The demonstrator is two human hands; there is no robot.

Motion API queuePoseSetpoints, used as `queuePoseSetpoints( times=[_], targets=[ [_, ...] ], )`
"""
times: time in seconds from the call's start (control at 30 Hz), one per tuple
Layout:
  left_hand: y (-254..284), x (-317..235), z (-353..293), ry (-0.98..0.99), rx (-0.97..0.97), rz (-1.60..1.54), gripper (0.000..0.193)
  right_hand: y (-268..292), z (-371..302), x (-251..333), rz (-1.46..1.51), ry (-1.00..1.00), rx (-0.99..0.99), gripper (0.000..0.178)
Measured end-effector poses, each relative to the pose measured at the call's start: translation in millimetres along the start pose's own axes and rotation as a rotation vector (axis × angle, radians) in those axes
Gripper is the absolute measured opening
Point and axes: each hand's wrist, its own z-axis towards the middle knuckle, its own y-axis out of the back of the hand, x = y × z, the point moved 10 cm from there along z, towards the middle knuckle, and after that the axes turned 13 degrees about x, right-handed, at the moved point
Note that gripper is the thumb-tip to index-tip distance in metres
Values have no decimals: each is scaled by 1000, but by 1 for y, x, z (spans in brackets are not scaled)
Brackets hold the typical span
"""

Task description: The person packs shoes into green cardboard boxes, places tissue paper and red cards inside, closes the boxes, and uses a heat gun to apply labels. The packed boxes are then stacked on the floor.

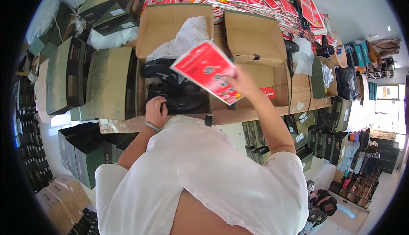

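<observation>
Red card pinched (right fingers)

Right hand: fingers grip the right-hand edge of a red printed sheet, held tilted. Left of those fingers: open shoebox, black shoes and patterned tissue paper inside. Left hand: fingers curled at the near shoe. Beneath right fingers: second open box. Beyond them: heaped red sheets.
</observation>
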Motion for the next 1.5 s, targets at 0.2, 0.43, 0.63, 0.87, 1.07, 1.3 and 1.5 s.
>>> queuePoseSetpoints(
  times=[0.2,0.43,0.63,0.87,1.07,1.3,1.5],
  targets=[
    [4,-4,-20,-190,7,-51,29,-148,96,67,-346,292,276,67],
    [-6,-12,-3,-75,146,207,37,-123,63,52,-371,482,-300,78],
    [-30,-2,3,57,289,326,38,25,-47,-138,-350,-307,-1004,46],
    [-32,-9,11,66,300,365,39,4,-144,-390,724,-1277,-937,89],
    [-34,-6,11,76,296,387,41,-7,-127,-392,840,-1603,-883,103],
    [-33,-3,9,89,285,379,40,-9,-138,-378,874,-1525,-1158,56],
    [-27,-3,9,120,287,344,42,12,-99,-250,688,-258,-1206,17]
  ],
)
